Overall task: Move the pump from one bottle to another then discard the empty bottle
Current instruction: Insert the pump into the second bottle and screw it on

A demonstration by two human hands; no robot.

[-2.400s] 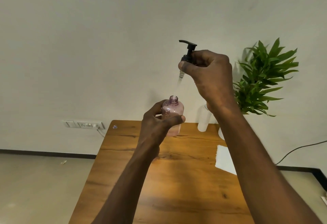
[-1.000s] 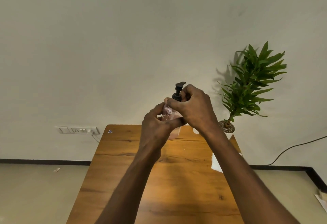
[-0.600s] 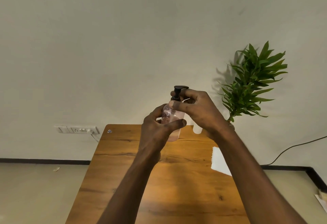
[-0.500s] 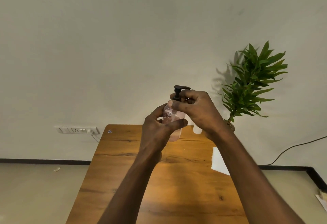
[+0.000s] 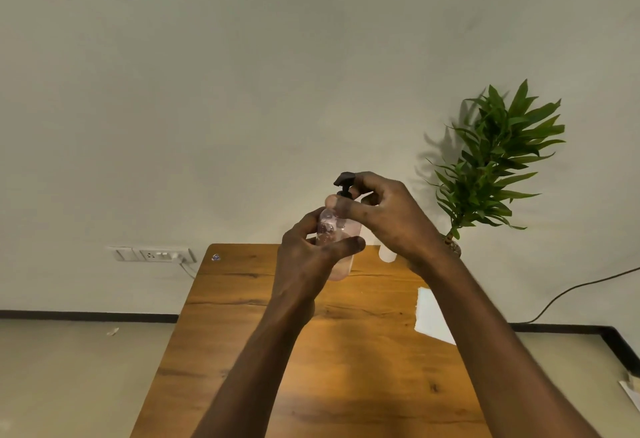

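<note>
A pink see-through bottle (image 5: 341,230) is held upright above the far end of the wooden table (image 5: 242,333). My left hand (image 5: 308,261) grips its body from the left. A black pump (image 5: 343,183) sits in the bottle's neck, and my right hand (image 5: 388,216) pinches the pump's collar with thumb and fingers. A white translucent bottle (image 5: 387,254) stands on the table behind my right hand, mostly hidden, its top out of sight.
A potted green plant (image 5: 495,160) stands at the table's far right corner against the wall. A white paper sheet (image 5: 431,314) lies near the right edge. A wall socket (image 5: 152,255) with a plugged cable is on the left; another cable runs along the right wall.
My right hand brought the pump down from above into the pink bottle's neck, and has since been turning it there; the pump head now points left. My left hand kept its grip.
</note>
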